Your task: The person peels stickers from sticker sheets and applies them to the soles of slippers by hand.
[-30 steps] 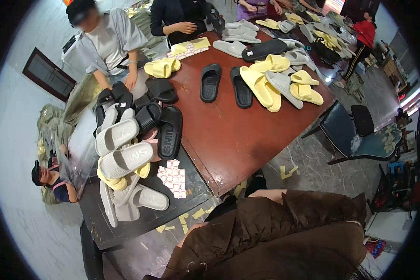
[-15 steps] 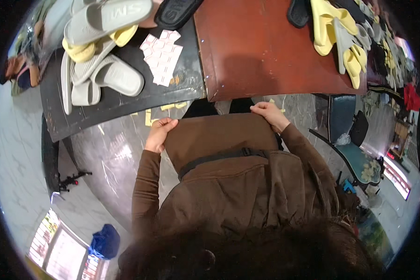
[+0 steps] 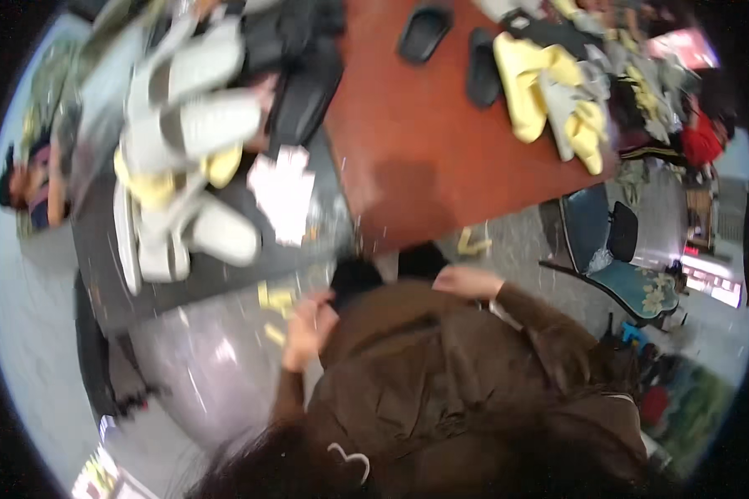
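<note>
A brown apron lies over my lap, its far edge above my dark-clad knees. My left hand is at the apron's left edge, smeared by motion, so I cannot make out whether its fingers grip the cloth. At the far right edge of the apron is my right hand, its fingers bent over or against the cloth and blurred. Grey slippers and a few yellow ones are piled on the black table ahead on the left. White printed paper pieces lie beside them.
On the red-brown table are black slippers and yellow slippers. A blue chair with a floral seat stands at the right. Yellow strips lie on the grey floor. Another person is at the far left.
The view has tilted up, so the tables sit lower. The apron's raised, stretched front has come down toward my lap. My hands have moved slightly closer together; the left is now blurred.
</note>
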Demonstrator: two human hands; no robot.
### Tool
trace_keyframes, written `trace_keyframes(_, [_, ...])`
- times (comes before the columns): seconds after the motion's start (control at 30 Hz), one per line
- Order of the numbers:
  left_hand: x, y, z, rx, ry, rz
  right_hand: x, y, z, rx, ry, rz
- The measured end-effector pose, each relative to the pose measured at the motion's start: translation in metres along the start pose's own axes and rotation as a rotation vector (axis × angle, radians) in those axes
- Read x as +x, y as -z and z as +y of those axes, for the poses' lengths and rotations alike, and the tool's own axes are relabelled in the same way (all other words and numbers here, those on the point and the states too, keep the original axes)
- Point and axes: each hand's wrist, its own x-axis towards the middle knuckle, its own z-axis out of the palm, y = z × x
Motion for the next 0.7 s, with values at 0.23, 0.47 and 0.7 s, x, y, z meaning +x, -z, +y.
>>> trace_keyframes(0.23, [0.076, -0.049, 0.076, 0.610, -0.531, -0.404, 0.006, -0.019, 0.001, 0.261, -0.274, 0.410])
trace_keyframes(0.47, [0.124, -0.058, 0.124, 0.522, -0.259, -0.431, -0.039, 0.019, 0.074, 0.291, -0.348, 0.126])
trace_keyframes(0.7, [0.151, -0.094, 0.161, 0.396, -0.028, -0.340, -0.114, 0.106, 0.144, 0.190, -0.587, 0.203])
